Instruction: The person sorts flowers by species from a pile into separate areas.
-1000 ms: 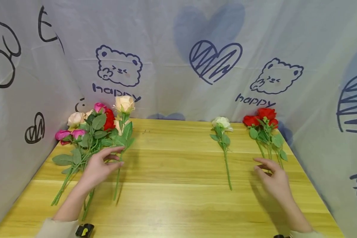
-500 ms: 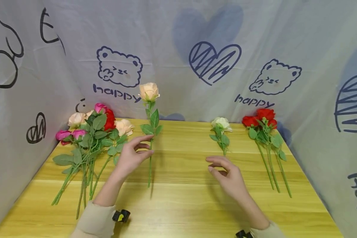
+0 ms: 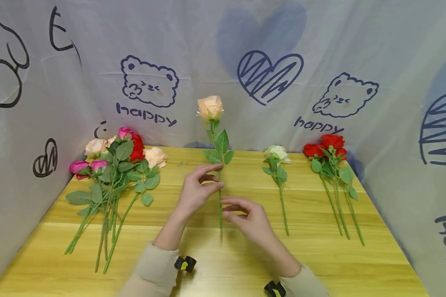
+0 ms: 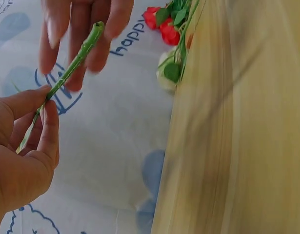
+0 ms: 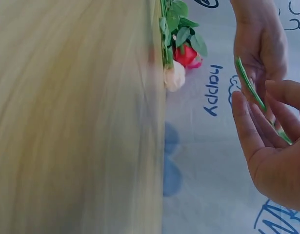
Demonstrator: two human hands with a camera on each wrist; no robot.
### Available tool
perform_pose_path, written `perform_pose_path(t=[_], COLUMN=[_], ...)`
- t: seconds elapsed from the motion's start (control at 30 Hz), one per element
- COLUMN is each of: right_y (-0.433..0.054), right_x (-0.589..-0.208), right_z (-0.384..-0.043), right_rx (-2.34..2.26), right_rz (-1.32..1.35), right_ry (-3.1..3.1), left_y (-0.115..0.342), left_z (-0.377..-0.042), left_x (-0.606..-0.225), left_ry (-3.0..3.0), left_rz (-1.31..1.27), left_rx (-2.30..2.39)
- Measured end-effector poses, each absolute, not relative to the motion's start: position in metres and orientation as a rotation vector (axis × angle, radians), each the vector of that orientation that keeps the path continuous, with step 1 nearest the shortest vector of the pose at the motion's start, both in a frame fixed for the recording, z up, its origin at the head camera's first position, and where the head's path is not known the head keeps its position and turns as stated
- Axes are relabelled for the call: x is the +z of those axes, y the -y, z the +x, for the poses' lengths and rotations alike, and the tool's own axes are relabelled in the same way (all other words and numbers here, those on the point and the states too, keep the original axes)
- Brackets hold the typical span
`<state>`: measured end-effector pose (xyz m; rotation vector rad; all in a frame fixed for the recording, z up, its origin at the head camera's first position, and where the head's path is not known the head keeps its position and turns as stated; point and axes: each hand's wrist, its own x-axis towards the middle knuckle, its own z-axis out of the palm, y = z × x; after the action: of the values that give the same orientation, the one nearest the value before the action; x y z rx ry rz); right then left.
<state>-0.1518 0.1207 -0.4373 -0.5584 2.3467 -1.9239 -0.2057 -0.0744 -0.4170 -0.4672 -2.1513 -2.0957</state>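
A peach artificial rose (image 3: 210, 108) stands upright above the middle of the table, its green leaves below the bloom. My left hand (image 3: 198, 189) pinches the stem (image 4: 77, 59) between thumb and fingertips; the stem's lower end sticks out beneath. Just below that grip, my right hand (image 3: 250, 216) is close to the stem, thumb and fingers loosely bent and apart. In the right wrist view, the right thumb and fingers (image 5: 245, 114) lie on either side of the stem (image 5: 248, 83) with a gap between them.
On the left of the wooden table (image 3: 223, 268) lies a pile of pink, peach and red roses (image 3: 115, 165). A single white rose (image 3: 277, 155) lies right of centre, and several red roses (image 3: 332, 144) lie farther right. A printed cloth (image 3: 208, 49) hangs behind.
My left hand has carried the peach rose from the left pile rightward to the middle. My right hand has moved left from the red roses to the peach rose's stem.
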Motion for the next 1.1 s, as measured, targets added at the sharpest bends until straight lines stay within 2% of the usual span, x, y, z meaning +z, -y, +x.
perform_pose_path(t=[0.7,1.1], right_y=[-0.121,-0.138], right_x=[-0.449,-0.442], right_z=[-0.161,-0.159], right_rx=[-1.937,-1.954], right_rz=[-0.373,-0.306], right_ry=[-2.436,-2.462], left_y=[0.049,0.065], left_z=[-0.204,-0.200], left_x=[-0.428,-0.418], left_ry=[2.146,2.169], left_rz=[-0.476,-0.483], left_rx=[-2.028,-1.949])
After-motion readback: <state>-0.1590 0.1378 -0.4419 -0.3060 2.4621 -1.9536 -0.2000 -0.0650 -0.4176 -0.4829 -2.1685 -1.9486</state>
